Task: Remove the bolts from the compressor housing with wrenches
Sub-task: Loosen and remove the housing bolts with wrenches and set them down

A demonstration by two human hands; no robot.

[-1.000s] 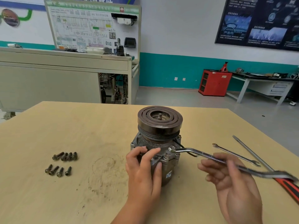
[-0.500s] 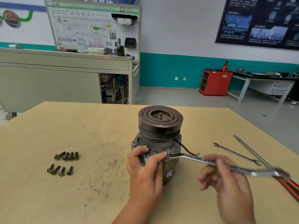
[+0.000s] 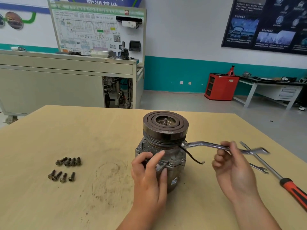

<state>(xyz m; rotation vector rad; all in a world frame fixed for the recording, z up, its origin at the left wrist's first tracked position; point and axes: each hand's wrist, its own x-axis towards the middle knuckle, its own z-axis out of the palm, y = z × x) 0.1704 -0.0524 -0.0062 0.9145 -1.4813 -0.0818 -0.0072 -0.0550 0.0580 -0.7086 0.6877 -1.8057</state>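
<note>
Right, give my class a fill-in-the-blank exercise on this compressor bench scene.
The right hand holds a ___ by its shaft.
The left hand grips the compressor housing, which stands ___ on the table.
The loose bolts lie in ___ rows.
Missing words: wrench, upright, two.

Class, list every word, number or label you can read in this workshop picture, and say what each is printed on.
"HV": white wiring-diagram board, top; characters after it blurred.
Blue banner: large Chinese characters, cut off by the frame's top edge.
Dark wall poster: text too small to read.
Sticker on the compressor housing: unreadable.
</note>
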